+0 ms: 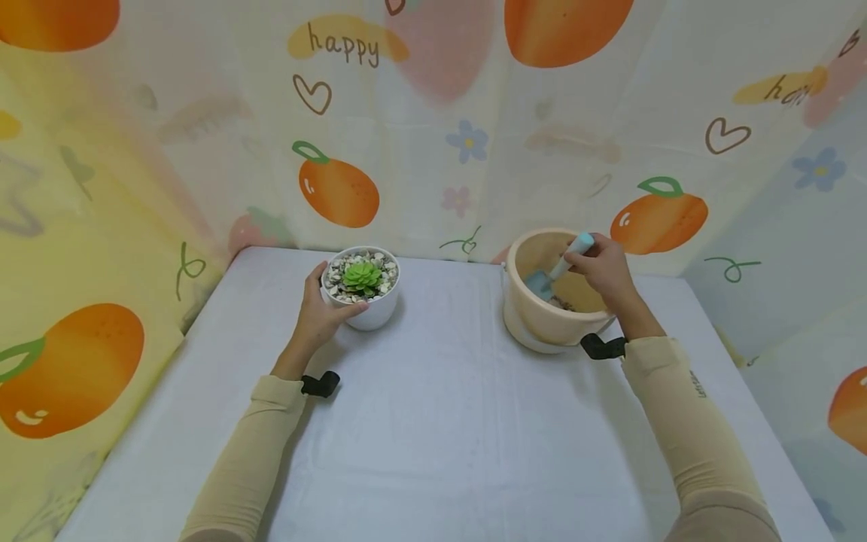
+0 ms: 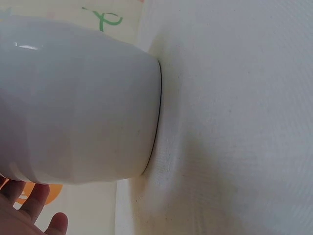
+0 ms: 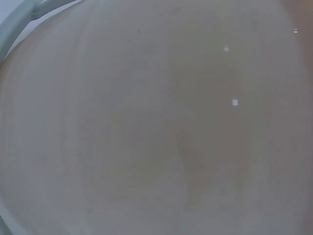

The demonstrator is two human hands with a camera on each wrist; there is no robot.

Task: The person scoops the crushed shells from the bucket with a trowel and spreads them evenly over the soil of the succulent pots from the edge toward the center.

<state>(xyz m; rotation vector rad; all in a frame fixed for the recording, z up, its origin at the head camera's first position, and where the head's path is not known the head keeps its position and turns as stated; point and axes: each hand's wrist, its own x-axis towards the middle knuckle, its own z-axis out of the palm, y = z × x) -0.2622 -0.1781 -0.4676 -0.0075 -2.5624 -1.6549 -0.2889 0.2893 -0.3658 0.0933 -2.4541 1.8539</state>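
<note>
In the head view my left hand [image 1: 318, 310] grips a white flower pot [image 1: 376, 312] by its side, thumb across the front near the rim. White pebbles [image 1: 337, 292] and a green succulent [image 1: 362, 278] fill its top. The left wrist view shows the pot [image 2: 78, 103] upright with its base on the white cloth, and fingers [image 2: 35, 200] against its wall. My right hand [image 1: 603, 272] pinches the pale-blue handle of a small shovel [image 1: 540, 284] over a cream bucket [image 1: 555, 327]. The shovel's blade is down inside the bucket, above some small bits at the bottom.
A white cloth [image 1: 420, 421] covers the table. Printed fabric [image 1: 420, 150] with oranges and hearts hangs behind and on both sides. The bucket's curved wall [image 3: 146, 122] fills the right wrist view, with a light grey-green handle [image 3: 19, 24] at the corner.
</note>
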